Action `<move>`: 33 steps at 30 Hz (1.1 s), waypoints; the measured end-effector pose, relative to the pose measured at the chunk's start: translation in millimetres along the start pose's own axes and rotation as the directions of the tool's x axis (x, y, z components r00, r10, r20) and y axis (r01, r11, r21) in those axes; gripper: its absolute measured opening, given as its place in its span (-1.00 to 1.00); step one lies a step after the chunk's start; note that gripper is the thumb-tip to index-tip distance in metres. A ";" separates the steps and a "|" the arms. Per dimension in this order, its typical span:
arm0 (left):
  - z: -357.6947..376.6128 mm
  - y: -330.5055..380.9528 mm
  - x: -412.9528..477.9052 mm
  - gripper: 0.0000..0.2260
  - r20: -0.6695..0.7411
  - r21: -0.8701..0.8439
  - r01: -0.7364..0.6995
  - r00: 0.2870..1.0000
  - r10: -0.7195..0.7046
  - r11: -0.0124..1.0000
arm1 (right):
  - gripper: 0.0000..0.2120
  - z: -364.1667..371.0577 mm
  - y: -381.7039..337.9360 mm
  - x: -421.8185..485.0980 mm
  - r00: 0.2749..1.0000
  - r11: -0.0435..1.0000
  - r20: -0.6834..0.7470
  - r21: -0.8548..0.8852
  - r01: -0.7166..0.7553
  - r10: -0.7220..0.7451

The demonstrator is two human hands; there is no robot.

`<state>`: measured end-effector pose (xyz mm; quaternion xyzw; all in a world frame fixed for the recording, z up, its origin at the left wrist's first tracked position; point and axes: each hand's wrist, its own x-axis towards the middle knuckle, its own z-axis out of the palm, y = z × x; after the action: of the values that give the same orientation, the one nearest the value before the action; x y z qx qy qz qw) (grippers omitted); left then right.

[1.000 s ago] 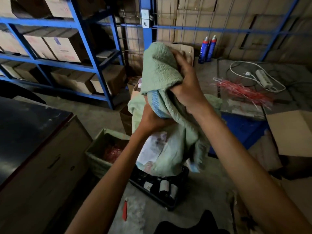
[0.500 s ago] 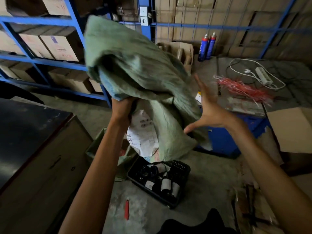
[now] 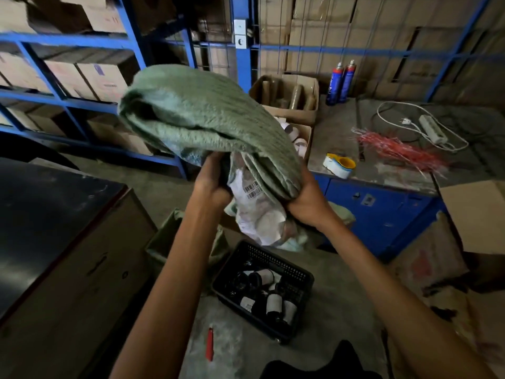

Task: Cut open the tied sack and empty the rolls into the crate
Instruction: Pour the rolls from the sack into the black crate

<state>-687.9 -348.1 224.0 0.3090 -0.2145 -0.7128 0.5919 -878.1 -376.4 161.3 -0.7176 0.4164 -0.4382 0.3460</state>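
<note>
A green woven sack (image 3: pixel 202 116) is bunched up and held at chest height above the floor. My left hand (image 3: pixel 211 184) grips its lower folds on the left. My right hand (image 3: pixel 306 199) grips the folds on the right. A white label with barcodes (image 3: pixel 252 206) hangs from the sack between my hands. Below, a black plastic crate (image 3: pixel 297 272) sits on the floor with several dark rolls (image 3: pixel 273 302) inside it. A red cutter (image 3: pixel 210 343) lies on the floor left of the crate.
A dark-topped cabinet (image 3: pixel 54 242) stands at the left and blue shelving with cartons (image 3: pixel 82 83) behind it. A blue workbench (image 3: pixel 382 149) at the right carries red strings (image 3: pixel 396 149), a tape dispenser (image 3: pixel 338 165), spray cans (image 3: pixel 341 80) and a power strip (image 3: pixel 434 129). Open cartons (image 3: pixel 289 99) stand behind the sack.
The right hand was off the sack half a second ago and now grips it again. The sack has come down from high at the left to in front of me.
</note>
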 end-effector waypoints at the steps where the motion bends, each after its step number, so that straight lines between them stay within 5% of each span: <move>1: -6.9 7.0 0.0 -0.45 -0.172 0.103 -0.003 0.985 0.020 0.995 | -0.06 -7.6 -1.2 2.2 0.999 0.992 0.006 -0.126 -0.033 0.034; 4: -45.2 20.6 -12.7 0.16 -0.566 0.295 0.030 0.811 0.149 0.955 | -0.19 -28.5 -0.4 8.7 0.993 0.777 -0.028 -0.620 -0.108 0.116; 7: -79.9 19.7 -20.6 0.59 -0.643 0.496 0.185 0.735 0.215 0.848 | -0.22 -33.2 -17.9 7.8 0.997 0.555 -0.081 -0.828 -0.078 0.019; 9: -85.3 21.6 -33.4 0.50 -0.588 0.739 0.251 0.693 0.417 0.625 | -0.16 -27.1 -31.6 6.3 0.993 0.478 -0.091 -0.877 -0.042 -0.081; 11: -85.8 24.2 -50.2 0.42 -0.359 0.931 0.252 0.766 0.533 0.265 | -0.19 -18.6 -49.6 0.3 0.981 0.495 -0.126 -0.868 -0.036 -0.149; 13: -85.7 23.2 -67.1 0.46 -0.102 0.987 0.144 0.901 0.422 -0.070 | -0.37 -5.9 -70.6 -9.5 0.966 0.658 -0.192 -0.753 -0.032 -0.173; 14: -93.7 23.4 -71.5 0.48 -0.015 0.986 0.070 0.938 0.345 -0.150 | -0.46 2.6 -78.8 -14.0 0.959 0.779 -0.222 -0.626 0.000 -0.178; 16: -104.9 26.8 -86.1 0.44 0.128 0.992 -0.118 0.962 0.241 -0.055 | -0.62 27.3 -99.0 -22.5 0.955 0.994 -0.280 -0.066 0.086 -0.101; 18: -109.5 29.2 -108.2 0.32 0.224 0.943 -0.268 0.949 0.222 0.194 | -0.72 56.4 -123.1 -31.5 0.952 0.809 -0.264 0.587 0.032 0.155; 20: -116.3 29.1 -132.8 0.19 0.222 0.884 -0.302 0.943 0.248 0.358 | -0.78 89.2 -146.0 -46.8 0.888 0.565 -0.151 0.813 -0.139 0.435; 22: -131.1 25.0 -156.9 0.06 0.146 0.834 -0.298 0.931 0.335 0.464 | -0.72 125.5 -158.7 -68.8 0.762 0.473 -0.066 0.817 -0.330 0.645; 24: -157.2 20.4 -182.0 -0.01 0.014 0.795 -0.266 0.907 0.421 0.546 | -0.69 162.2 -160.7 -89.3 0.716 0.504 -0.032 0.732 -0.458 0.697; 28: -224.8 17.5 -231.0 -0.11 -0.240 0.740 -0.167 0.839 0.488 0.652 | -0.82 235.2 -152.6 -121.4 0.707 0.457 0.118 0.687 -0.565 0.697; 33: -299.4 7.3 -274.7 -0.31 -0.637 0.369 0.015 0.732 0.241 0.930 | -0.38 299.2 -138.6 -163.4 0.769 0.668 0.289 0.383 -0.638 0.570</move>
<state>-445.0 -63.4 65.4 0.6310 -0.1280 -0.4651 0.6076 -606.9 -132.5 112.3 -0.4649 0.4884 -0.3308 0.6602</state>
